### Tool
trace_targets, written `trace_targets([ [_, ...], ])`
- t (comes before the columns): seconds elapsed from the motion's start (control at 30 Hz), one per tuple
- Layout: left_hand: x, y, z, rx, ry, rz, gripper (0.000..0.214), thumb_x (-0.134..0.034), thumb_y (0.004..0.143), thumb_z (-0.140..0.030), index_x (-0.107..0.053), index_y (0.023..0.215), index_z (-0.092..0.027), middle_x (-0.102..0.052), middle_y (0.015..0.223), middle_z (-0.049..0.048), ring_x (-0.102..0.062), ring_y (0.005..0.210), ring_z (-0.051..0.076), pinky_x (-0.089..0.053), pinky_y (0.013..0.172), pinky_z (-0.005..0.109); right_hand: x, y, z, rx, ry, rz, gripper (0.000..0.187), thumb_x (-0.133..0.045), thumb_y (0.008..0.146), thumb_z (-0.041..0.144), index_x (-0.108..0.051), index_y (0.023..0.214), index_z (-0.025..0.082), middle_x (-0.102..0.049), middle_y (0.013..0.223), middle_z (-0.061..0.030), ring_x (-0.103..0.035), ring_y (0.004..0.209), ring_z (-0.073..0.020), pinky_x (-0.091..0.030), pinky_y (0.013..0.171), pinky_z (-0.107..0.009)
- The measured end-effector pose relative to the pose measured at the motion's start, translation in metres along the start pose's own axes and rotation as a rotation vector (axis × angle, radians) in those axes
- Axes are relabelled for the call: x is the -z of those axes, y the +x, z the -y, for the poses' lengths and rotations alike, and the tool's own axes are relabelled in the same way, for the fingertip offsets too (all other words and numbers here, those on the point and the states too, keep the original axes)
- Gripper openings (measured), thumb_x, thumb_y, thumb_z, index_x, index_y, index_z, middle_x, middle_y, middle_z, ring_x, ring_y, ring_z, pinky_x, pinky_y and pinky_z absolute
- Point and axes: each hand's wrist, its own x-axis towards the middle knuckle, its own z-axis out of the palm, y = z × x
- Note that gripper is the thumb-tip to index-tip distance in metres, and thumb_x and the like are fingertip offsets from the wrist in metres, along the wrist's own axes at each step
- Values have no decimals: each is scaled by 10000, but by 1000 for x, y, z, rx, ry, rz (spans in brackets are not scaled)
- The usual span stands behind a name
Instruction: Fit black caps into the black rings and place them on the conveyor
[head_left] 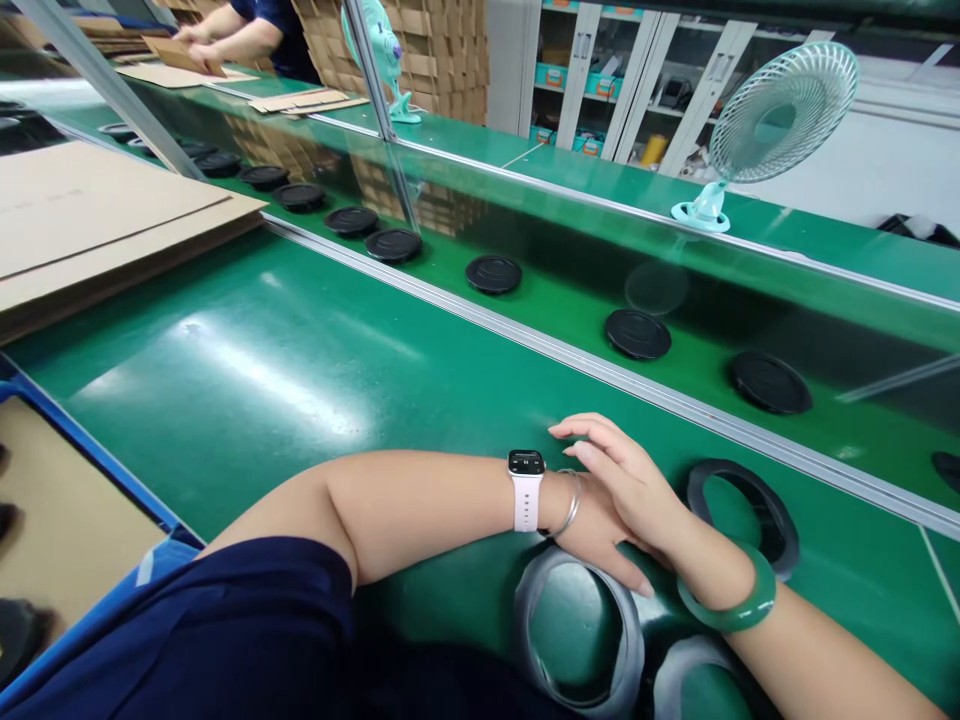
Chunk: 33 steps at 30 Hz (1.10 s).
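Note:
My left hand reaches in from the left, below a smartwatch with a pale strap and a thin silver bangle. Its thumb is stretched out, while the other fingers are mostly hidden under my right hand. The right hand crosses over it with loosely extended fingers and holds nothing. A green bangle circles the right wrist. Just below the hands, a dark grey ring lies on the green table. Another ring is partly covered by my right forearm, and a third black ring sits behind the right wrist.
Black round discs lie in a row on a green conveyor belt behind a metal rail. Cardboard sheets are stacked at left, above a blue-edged box. A fan stands beyond; a co-worker's hands hold cardboard.

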Motion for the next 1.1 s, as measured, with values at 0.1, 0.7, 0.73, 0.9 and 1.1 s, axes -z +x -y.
trace_targets([
  [0.1,1,3,4,-90,-10,54,545,-565,933,-418,-601,1347,-65,-619,1377,117,-502,1354,261,-284,1217,312,-1,2,-8,-117,-39,-67,234,-503,1005,379,-690,1081,260,-642,1141,-37,-589,1085,-223,-455,973,-387],
  [0.7,-3,3,8,-47,-32,108,548,-528,947,-428,-573,1374,-88,-587,1408,96,-447,1396,267,-216,1246,349,-2,5,-7,-174,-173,-16,173,-548,887,215,-713,938,216,-678,975,-31,-614,894,-194,-474,804,-334],
  [0.73,-3,3,8,-53,-33,106,545,-525,948,-424,-575,1371,-83,-589,1403,101,-454,1390,264,-217,1245,344,-2,5,-7,-173,-174,-16,170,-549,886,209,-712,934,215,-677,968,-29,-613,886,-191,-475,801,-332],
  [0.9,-1,3,7,-83,-35,94,517,-520,951,-397,-595,1345,-69,-618,1359,98,-427,1414,261,-207,1246,309,-3,6,-5,-182,-175,-19,170,-548,876,166,-707,915,211,-671,965,-24,-609,867,-179,-476,796,-320],
  [1.1,-2,3,9,-110,-51,79,512,-508,950,-402,-625,1300,-48,-640,1306,115,-411,1425,293,-205,1248,331,-3,6,-5,-176,-192,-17,172,-546,881,150,-705,910,210,-667,959,-24,-607,877,-179,-472,797,-320],
])
